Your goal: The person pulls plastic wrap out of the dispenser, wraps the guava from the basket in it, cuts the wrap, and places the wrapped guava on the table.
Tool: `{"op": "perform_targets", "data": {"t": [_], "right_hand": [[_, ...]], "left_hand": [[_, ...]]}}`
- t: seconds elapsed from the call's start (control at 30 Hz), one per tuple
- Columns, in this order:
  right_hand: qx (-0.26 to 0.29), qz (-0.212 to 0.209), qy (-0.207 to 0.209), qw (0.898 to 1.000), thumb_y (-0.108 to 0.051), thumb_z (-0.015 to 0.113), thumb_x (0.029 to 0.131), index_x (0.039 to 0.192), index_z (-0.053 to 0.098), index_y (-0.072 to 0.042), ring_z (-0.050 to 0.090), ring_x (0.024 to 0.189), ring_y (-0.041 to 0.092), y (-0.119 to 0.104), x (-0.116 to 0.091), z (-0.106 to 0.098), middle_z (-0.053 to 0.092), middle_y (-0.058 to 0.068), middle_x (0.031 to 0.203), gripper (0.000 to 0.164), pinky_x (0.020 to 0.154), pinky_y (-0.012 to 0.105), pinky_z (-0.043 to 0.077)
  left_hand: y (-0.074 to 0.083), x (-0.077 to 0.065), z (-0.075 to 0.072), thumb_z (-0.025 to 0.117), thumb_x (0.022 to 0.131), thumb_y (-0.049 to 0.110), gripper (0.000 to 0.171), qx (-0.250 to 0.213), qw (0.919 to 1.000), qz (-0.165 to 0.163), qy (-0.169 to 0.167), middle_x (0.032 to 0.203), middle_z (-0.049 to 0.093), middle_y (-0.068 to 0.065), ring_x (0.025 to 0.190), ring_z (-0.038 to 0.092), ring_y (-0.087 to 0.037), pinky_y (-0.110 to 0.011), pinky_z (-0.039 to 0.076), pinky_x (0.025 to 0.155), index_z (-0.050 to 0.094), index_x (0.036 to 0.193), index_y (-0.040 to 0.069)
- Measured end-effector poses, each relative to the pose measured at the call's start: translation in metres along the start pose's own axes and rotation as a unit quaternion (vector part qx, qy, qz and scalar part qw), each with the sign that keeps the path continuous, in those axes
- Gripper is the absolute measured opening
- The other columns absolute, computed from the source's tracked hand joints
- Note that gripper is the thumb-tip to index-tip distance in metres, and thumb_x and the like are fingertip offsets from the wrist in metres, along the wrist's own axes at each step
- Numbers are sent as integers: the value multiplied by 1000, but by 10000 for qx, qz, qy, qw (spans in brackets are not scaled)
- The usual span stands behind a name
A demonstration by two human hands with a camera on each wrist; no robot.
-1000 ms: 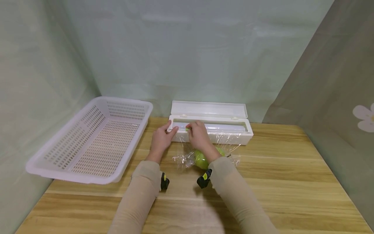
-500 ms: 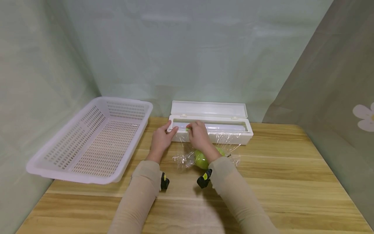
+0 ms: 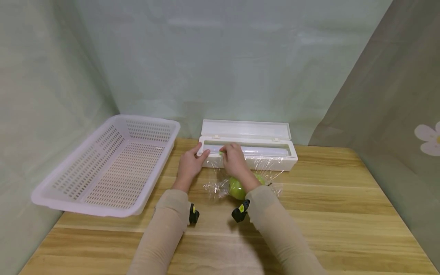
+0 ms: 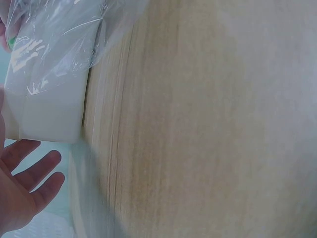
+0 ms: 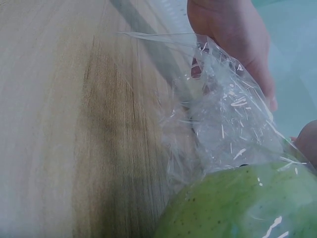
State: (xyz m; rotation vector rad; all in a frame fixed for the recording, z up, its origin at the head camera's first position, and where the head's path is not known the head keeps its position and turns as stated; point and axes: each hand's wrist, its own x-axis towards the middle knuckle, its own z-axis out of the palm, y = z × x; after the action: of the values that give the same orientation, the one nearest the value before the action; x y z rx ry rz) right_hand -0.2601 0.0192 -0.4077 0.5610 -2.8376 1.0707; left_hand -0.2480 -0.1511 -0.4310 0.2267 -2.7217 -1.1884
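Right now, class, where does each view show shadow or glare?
Head view: a soft shadow on the table beside the right sleeve; left wrist view: white glints on the plastic wrap, the table pale towards the right edge; right wrist view: bright streaks on the plastic wrap and the green fruit.

Slotted white basket [image 3: 125,172] left of the fingers [image 3: 231,148], apart from them, wooden table [image 3: 343,206] beneath them, grey-green sheet [image 3: 240,76] beyond and to either side, darker on their right, pale flower [image 3: 427,139] on it there.
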Motion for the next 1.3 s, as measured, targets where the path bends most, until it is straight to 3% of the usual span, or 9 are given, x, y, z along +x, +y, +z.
{"op": "perform_targets", "data": {"t": [0.53, 0.73, 1.03, 1.3], "right_hand": [[180, 43, 111, 9998, -3, 53, 92, 110, 63, -2, 50, 112, 26, -1, -1, -2, 54, 14, 118, 20, 99, 35, 45], [85, 72, 27, 9999, -6, 56, 92, 111, 65, -4, 53, 110, 26, -2, -1, -7, 58, 13, 117, 22, 97, 36, 47], [-141, -256, -381, 9988, -8, 60, 91, 110, 65, -3, 59, 107, 26, 3, 5, -19, 64, 13, 112, 21, 94, 35, 50], [-110, -452, -177, 9988, -9, 61, 90, 107, 67, -4, 59, 106, 25, 12, 3, -19, 65, 11, 109, 19, 94, 35, 49]], "left_hand": [[-1, 0, 0, 55, 89, 54, 63, -122, 9998, 69, 124, 139, 50, -13, 122, 53, -32, -46, 41, 104, 44, 141, 19], [-2, 1, 1, 54, 89, 55, 64, -137, 9999, 43, 72, 143, 46, -11, 130, 45, -34, -47, 36, 108, 44, 141, 19], [0, -1, 0, 55, 89, 55, 64, -227, 9997, -20, 30, 145, 43, -11, 134, 40, -34, -48, 32, 110, 43, 141, 21], [2, -1, 2, 55, 90, 53, 62, -261, 9996, -71, 13, 145, 43, -10, 133, 42, -32, -47, 34, 109, 43, 142, 21]]}}
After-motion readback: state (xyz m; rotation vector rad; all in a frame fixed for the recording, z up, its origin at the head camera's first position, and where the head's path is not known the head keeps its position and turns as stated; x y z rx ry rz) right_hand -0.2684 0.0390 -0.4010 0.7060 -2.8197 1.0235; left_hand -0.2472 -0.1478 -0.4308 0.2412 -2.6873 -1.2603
